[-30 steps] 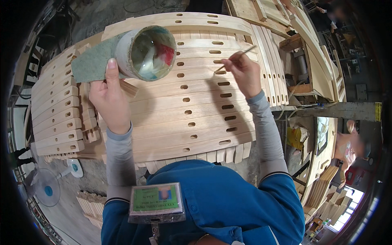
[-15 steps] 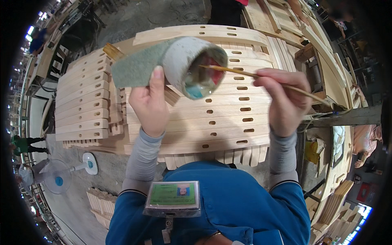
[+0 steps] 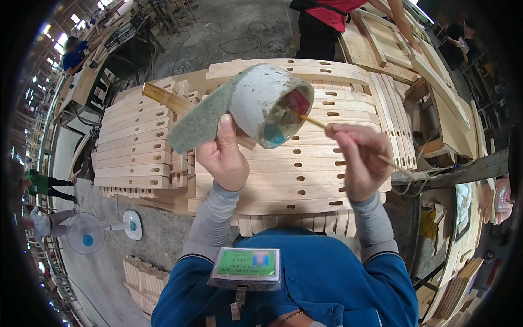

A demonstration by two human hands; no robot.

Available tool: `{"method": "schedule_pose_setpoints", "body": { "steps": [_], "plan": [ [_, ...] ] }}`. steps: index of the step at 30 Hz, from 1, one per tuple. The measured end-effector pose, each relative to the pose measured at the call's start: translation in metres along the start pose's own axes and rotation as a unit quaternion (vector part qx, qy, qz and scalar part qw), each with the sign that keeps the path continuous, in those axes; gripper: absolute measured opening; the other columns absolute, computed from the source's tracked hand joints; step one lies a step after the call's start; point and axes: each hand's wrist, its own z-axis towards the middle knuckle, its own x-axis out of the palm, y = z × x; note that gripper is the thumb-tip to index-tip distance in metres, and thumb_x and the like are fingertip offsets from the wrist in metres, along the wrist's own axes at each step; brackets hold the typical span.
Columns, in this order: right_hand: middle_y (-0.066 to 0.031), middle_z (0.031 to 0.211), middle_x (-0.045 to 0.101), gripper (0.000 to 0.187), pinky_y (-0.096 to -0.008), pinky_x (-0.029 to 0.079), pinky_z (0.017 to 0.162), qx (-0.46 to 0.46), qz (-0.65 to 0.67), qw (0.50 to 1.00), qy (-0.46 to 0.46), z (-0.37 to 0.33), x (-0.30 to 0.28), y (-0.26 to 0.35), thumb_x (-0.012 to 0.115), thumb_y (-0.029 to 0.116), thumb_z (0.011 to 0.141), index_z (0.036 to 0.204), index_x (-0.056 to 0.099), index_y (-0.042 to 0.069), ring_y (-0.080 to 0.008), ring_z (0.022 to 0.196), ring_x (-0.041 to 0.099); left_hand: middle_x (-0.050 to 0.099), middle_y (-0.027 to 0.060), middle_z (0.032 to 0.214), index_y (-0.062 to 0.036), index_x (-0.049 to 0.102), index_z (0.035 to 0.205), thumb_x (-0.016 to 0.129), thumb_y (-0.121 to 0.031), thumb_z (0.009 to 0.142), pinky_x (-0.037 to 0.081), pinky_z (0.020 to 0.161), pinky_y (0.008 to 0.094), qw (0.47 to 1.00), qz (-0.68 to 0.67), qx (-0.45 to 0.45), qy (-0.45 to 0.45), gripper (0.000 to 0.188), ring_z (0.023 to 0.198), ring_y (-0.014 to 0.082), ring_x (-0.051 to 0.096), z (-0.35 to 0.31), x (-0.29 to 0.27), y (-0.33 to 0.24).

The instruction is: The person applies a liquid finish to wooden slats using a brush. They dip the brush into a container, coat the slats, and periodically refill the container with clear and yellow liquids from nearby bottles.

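My left hand (image 3: 223, 161) is closed, thumb pressed on a grey-green rough-looking sheet (image 3: 204, 117) lying against a white, stained cup (image 3: 259, 95). The cup is tilted, its mouth to the right, with wet-looking contents and red and teal patches inside. Behind the sheet, a yellowish wooden bar (image 3: 159, 95) sticks out at the upper left; the fingers under it are hidden. In my right hand (image 3: 362, 158) a thin wooden stick (image 3: 316, 121) is pinched, its tip inside the cup's mouth. Slotted pale wooden slats (image 3: 321, 180) lie in rows below both hands.
More slats (image 3: 133, 155) are stacked at the left. A person in red (image 3: 327, 16) stands at the far side beside wooden frames (image 3: 376, 41). A white fan (image 3: 90, 231) stands on the floor at left. A metal beam (image 3: 463, 169) runs along the right.
Both hands, the cup and the sheet appear lower in the view; the left-hand group also shifts right. The right hand has come closer to the cup, with the stick tip still inside. The view has tilted upward.
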Motion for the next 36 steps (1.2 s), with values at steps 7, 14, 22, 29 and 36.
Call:
{"method": "schedule_pose_setpoints", "body": {
  "steps": [7,14,22,29,36],
  "plan": [
    [-0.0229,0.093,0.059,0.023,-0.0388,0.052,0.075,-0.084,-0.034,0.989,0.117,-0.024,-0.002,0.016,0.052,-0.014,0.076,0.096,0.049,-0.002,-0.0314,0.089,0.061,0.057,0.0124,0.103,0.0082,0.053,0.102,0.046,-0.009,0.09,0.041,0.084,0.0276,1.0,0.025,-0.005,0.006,0.021,0.094,0.0143,0.053,0.003,-0.005,0.007],
    [-0.0245,0.092,0.057,0.019,-0.0423,0.053,0.077,0.051,0.13,0.989,-0.04,-0.025,0.007,0.001,0.048,-0.014,0.08,0.093,0.043,0.0,-0.0323,0.088,0.06,0.059,0.0075,0.09,0.0068,0.056,0.095,0.048,-0.01,0.09,0.042,0.071,0.0219,0.996,-0.064,-0.045,-0.039,0.019,0.08,0.0101,0.052,0.004,0.019,0.001],
    [-0.0207,0.084,0.06,0.007,-0.039,0.051,0.063,0.096,0.066,0.985,-0.128,-0.035,-0.025,-0.007,0.051,0.003,0.085,0.084,0.045,0.0,-0.0282,0.072,0.06,0.057,0.0051,0.074,0.0043,0.057,0.105,0.051,-0.011,0.089,0.038,0.058,0.0254,0.931,0.354,-0.084,-0.006,0.023,0.066,0.0105,0.049,-0.007,-0.013,0.029],
    [-0.0075,0.071,0.06,0.011,-0.0216,0.051,0.06,0.28,-0.183,0.942,-0.024,-0.01,-0.112,-0.061,0.059,0.007,0.083,0.081,0.053,-0.002,-0.0118,0.066,0.061,0.062,0.01,0.088,0.0059,0.058,0.087,0.055,-0.014,0.087,0.045,0.069,0.0214,0.987,0.075,-0.073,-0.126,0.02,0.077,0.0099,0.056,0.002,-0.014,0.046],
    [-0.0095,0.061,0.058,0.019,-0.0253,0.046,0.049,0.257,-0.332,0.901,0.11,-0.021,-0.103,-0.108,0.064,0.014,0.079,0.076,0.053,0.0,-0.0139,0.055,0.059,0.062,0.0099,0.088,0.0052,0.058,0.089,0.054,-0.015,0.087,0.045,0.069,0.0214,0.984,0.098,-0.098,-0.115,0.021,0.078,0.0105,0.057,0.004,-0.023,0.044]
  ]
}}
